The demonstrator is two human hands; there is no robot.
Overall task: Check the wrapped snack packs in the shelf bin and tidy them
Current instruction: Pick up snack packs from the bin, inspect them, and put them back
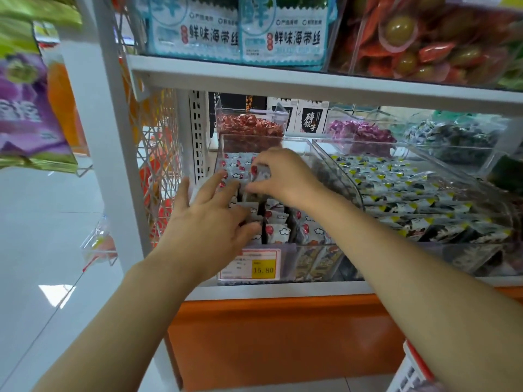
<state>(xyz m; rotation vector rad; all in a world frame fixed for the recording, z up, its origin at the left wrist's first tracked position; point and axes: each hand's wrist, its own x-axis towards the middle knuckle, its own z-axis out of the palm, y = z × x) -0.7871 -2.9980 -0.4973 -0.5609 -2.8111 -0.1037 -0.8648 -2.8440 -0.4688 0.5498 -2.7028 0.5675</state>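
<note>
A clear plastic shelf bin [304, 149] holds several small wrapped snack packs [278, 232], white with red dots and dark edges, standing in rows. My left hand [209, 219] lies over the packs at the bin's left side, fingers spread and fairly straight, pressing on them. My right hand [283, 176] reaches deeper into the bin and pinches one snack pack [261, 175] between thumb and fingers, lifting it slightly above the rows. The packs under both hands are partly hidden.
A price tag [256, 264] reading 15.80 hangs on the bin's front. A second clear bin [424, 193] with yellow-marked packs sits to the right. Red and purple candy bins stand behind. The upper shelf board [311, 77] hangs close above. A white upright post [110, 137] is at left.
</note>
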